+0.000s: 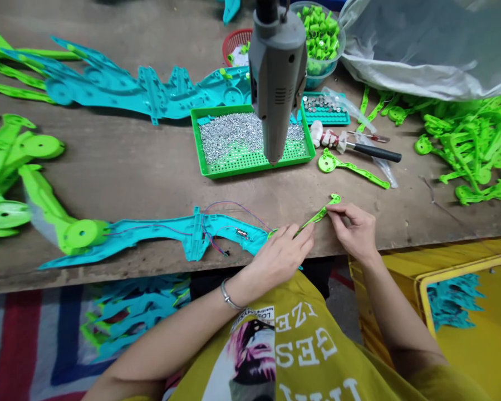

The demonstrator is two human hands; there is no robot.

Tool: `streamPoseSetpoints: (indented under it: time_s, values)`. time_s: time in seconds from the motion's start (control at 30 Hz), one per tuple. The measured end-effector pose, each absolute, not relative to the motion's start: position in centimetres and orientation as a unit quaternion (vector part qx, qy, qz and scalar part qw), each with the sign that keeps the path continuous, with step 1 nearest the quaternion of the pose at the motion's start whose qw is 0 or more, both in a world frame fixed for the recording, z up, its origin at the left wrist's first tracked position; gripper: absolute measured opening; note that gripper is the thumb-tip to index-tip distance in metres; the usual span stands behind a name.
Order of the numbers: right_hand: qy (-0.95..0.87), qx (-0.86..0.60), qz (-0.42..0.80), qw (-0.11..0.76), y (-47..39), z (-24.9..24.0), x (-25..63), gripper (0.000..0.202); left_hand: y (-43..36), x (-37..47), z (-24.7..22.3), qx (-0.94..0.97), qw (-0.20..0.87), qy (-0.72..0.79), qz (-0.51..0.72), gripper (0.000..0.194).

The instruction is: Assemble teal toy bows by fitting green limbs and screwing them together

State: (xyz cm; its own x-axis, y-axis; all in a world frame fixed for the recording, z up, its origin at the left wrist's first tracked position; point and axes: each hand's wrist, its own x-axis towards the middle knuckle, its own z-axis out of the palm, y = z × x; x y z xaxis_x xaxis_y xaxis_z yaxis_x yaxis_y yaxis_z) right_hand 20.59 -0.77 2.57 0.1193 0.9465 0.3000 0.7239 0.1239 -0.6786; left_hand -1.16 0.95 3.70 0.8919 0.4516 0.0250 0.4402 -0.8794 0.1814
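A long turquoise plastic part [162,229] lies along the table's near edge, with thin red and blue wires on it and a green piece [86,234] at its left end. My left hand [281,253] rests over its right end, fingers closed on a slim green arm [320,213] that slants up to the right. My right hand [353,228] pinches this green arm near its upper end, thumb and forefinger together. Part of the joint under my left hand is hidden.
A grey electric screwdriver [278,83] hangs over a green tray [250,169] of screws. Behind my right hand lie another green arm [359,170] and a black-handled tool [376,152]. Green parts [480,150] are heaped at right; a yellow bin [484,345] stands below.
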Motion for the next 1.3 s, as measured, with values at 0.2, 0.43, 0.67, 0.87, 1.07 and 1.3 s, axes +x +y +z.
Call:
streamPoseSetpoints:
  time_s: [0.2, 0.43, 0.67, 0.87, 1.07, 1.3]
  values:
    - [-0.653, -0.634, 0.163, 0.38, -0.7, 2.3, 21.0, 0.014, 1.1, -1.2, 3.8, 0.967, 0.096, 0.233, 0.031, 0.036]
    - [-0.675, -0.64, 0.081, 0.358, -0.5, 2.1, 20.9, 0.007, 1.0, -1.2, 3.5, 0.967, 0.092, 0.233, 0.037, 0.034]
    - [-0.641, -0.665, 0.071, 0.376, -1.0, 1.2, 20.5, 0.005, 0.8, -1.4, 3.0, 0.968, 0.092, 0.232, 0.036, 0.037]
    - [-0.693, -0.637, 0.032, 0.335, -1.3, 1.2, 20.6, 0.01, 1.1, -1.2, 3.0, 0.968, 0.098, 0.227, 0.04, 0.035]
    - [-0.688, -0.634, 0.024, 0.353, -1.1, 1.1, 20.7, 0.015, 1.2, -1.3, 3.1, 0.967, 0.108, 0.228, 0.037, 0.034]
    - [-0.69, -0.641, 0.028, 0.335, -0.9, 1.1, 20.6, 0.006, 1.2, -1.5, 3.0, 0.964, 0.12, 0.231, 0.046, 0.033]
